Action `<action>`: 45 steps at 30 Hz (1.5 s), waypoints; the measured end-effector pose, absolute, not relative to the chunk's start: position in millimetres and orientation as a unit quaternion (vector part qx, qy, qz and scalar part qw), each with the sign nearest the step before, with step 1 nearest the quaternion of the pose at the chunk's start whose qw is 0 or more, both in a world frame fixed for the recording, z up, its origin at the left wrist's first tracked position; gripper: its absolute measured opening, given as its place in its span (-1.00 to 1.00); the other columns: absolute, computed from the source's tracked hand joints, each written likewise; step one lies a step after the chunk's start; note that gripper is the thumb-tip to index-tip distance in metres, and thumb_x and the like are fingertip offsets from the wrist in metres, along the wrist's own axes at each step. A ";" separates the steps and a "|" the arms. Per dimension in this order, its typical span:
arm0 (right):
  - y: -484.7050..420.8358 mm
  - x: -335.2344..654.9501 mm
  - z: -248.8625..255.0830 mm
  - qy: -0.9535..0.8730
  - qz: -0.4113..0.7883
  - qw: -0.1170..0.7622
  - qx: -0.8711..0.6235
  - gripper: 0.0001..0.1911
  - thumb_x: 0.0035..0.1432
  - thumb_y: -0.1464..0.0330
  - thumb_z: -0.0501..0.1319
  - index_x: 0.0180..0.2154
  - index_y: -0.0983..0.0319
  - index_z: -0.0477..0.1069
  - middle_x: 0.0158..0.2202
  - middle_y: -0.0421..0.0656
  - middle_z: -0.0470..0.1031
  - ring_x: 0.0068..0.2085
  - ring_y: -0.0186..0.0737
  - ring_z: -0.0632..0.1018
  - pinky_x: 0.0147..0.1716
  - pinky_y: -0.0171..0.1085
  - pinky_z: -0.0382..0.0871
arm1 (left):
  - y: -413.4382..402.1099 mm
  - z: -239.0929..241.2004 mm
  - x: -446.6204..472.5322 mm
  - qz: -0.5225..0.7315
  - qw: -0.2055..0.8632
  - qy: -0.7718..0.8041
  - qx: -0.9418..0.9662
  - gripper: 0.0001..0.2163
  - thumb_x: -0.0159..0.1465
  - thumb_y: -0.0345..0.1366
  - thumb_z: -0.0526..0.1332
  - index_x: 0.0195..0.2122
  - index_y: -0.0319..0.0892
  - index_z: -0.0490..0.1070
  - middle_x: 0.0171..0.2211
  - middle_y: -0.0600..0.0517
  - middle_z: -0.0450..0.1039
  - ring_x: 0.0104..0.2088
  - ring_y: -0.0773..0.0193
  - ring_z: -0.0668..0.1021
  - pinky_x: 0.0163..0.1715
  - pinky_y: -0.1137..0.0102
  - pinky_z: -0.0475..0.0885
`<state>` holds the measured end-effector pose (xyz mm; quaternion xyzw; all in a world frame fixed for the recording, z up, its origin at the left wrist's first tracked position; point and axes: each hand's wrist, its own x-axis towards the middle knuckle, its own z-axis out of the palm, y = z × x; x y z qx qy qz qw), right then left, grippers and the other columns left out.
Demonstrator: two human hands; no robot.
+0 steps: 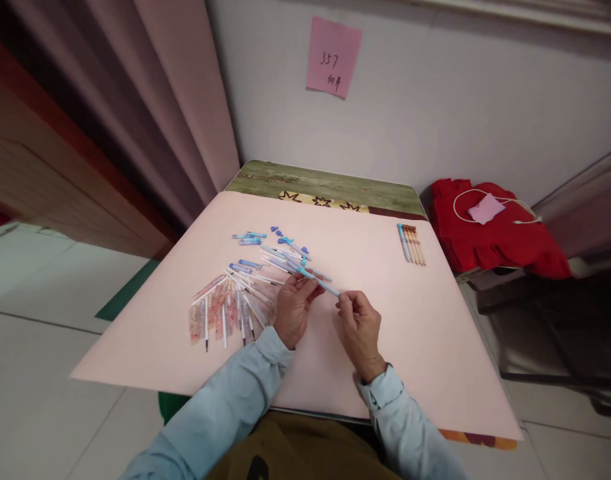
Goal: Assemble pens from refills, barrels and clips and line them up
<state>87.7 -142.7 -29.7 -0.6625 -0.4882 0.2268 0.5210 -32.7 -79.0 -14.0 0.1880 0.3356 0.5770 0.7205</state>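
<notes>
Between my two hands is a light blue pen (328,287), held slantwise above the table. My left hand (296,303) pinches it near its brighter blue end. The fingers of my right hand (358,327) close on its other, lower right end. Just left of my left hand lies a spread of white pen refills (224,320) and clear wrappers with pinkish print (195,323). Beyond it are blue pen barrels (249,242) and small dark blue caps or toppers (279,233). My left fingers hide some of these parts.
A row of finished-looking pens (412,245), one blue and several tan with brown tops, lies at the right of the pale-covered table (425,347). Past the right edge, a red cloth (495,243) carries a white cable and pink notes. A pink note (334,58) hangs on the wall.
</notes>
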 end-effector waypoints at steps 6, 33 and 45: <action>-140.5 88.7 -30.0 -0.501 0.228 0.508 -0.662 -0.68 0.27 0.13 0.15 -0.13 0.22 0.47 -0.44 -0.23 0.51 -0.47 -0.31 0.48 -0.45 -0.36 0.34 | -77.4 -16.0 -35.2 0.579 0.716 0.339 0.195 -0.65 -0.01 -0.41 0.47 -0.20 -0.21 0.45 -0.35 0.03 0.58 -0.31 0.31 0.60 -0.21 0.39 0.46; -144.0 83.9 -28.7 -0.529 0.196 0.488 -0.666 -0.68 0.17 0.12 0.26 -0.19 0.23 0.49 -0.48 -0.25 0.49 -0.52 -0.37 0.42 -0.46 -0.39 0.30 | -75.1 -22.3 -38.5 0.577 0.722 0.327 0.198 -0.65 0.01 -0.40 0.46 -0.18 -0.22 0.44 -0.32 0.03 0.59 -0.28 0.35 0.58 -0.15 0.41 0.43; -145.2 81.9 -31.3 -0.556 0.204 0.461 -0.661 -0.71 0.24 0.14 0.20 -0.20 0.22 0.51 -0.55 -0.29 0.42 -0.56 -0.40 0.37 -0.52 -0.41 0.22 | -77.1 -16.7 -38.7 0.573 0.726 0.320 0.204 -0.67 0.01 -0.40 0.45 -0.19 -0.21 0.45 -0.34 0.04 0.58 -0.30 0.36 0.58 -0.17 0.42 0.44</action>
